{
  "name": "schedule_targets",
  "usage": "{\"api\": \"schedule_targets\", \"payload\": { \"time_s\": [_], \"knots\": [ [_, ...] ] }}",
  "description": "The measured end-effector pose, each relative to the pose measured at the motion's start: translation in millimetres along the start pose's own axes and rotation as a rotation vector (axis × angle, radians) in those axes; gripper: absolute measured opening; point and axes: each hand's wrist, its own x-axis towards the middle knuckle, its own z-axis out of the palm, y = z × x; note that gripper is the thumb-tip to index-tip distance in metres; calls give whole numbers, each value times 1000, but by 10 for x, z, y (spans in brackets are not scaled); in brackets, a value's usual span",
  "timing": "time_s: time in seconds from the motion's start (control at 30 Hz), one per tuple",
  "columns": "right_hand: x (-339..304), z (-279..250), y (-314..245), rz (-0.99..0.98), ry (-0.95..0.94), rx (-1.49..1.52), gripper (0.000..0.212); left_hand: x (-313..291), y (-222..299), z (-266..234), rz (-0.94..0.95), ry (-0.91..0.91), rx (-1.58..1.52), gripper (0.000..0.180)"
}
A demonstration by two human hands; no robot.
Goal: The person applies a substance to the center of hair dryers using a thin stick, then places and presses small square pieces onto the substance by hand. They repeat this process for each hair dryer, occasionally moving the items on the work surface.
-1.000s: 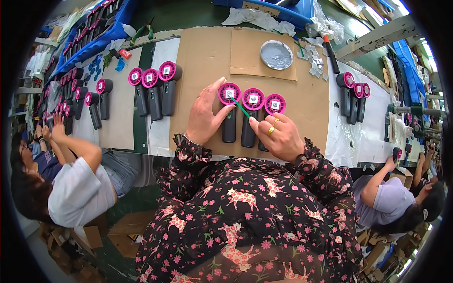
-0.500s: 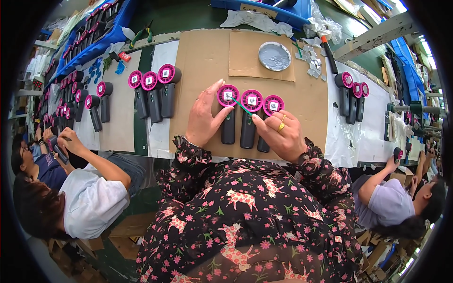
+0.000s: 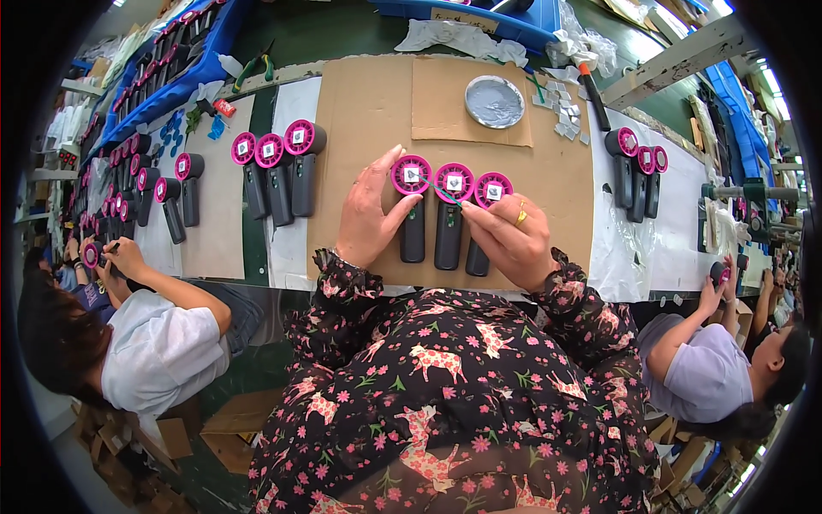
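Three dark grey handheld devices with round pink heads lie side by side in front of me. A white square with grey paste sits in the middle of each head. My left hand [image 3: 370, 210] is open around the left device [image 3: 413, 231], thumb and forefinger spread along its pink rim. Between thumb and fingers, my right hand [image 3: 516, 236] pinches a thin green stick [image 3: 445, 194]. The stick slants across the middle device [image 3: 449, 231], its tip at the left head's white square. My right fingers partly cover the right device [image 3: 478, 257].
A round tin of grey paste [image 3: 495, 103] stands on cardboard [image 3: 428, 120] beyond the devices. Small whitish squares [image 3: 567, 111] lie beside it. More pink-headed devices [image 3: 276, 176] lie to the left and right. Co-workers sit on both sides; a blue bin [image 3: 175, 73] is at far left.
The green stick's tip stays at the left device's head, while my right hand has shifted slightly. My left hand holds its place. The co-workers on both sides have moved their hands.
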Motion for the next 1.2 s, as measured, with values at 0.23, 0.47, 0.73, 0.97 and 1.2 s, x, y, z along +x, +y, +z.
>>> {"api": "schedule_targets", "payload": {
  "time_s": [0.23, 0.47, 0.73, 0.97, 1.2],
  "knots": [
    [53, -170, 168, 364, 120, 21, 26, -17, -2, -7, 30, -10, 6, 78],
    [48, -326, 947, 424, 112, -227, 19, -82, 108, -99, -63, 4, 14, 84],
    [4, -303, 1188, 283, -104, -408, 21, -237, 143, -176, -113, 22, 27, 82],
    [-128, -422, 773, 272, 82, -380, 19, -379, 198, -217, -136, 6, 55, 73],
    [-575, -412, -96, 908, -308, 286, 38, -469, 543, -86, 170, -168, 237, 68]
  ]
}}
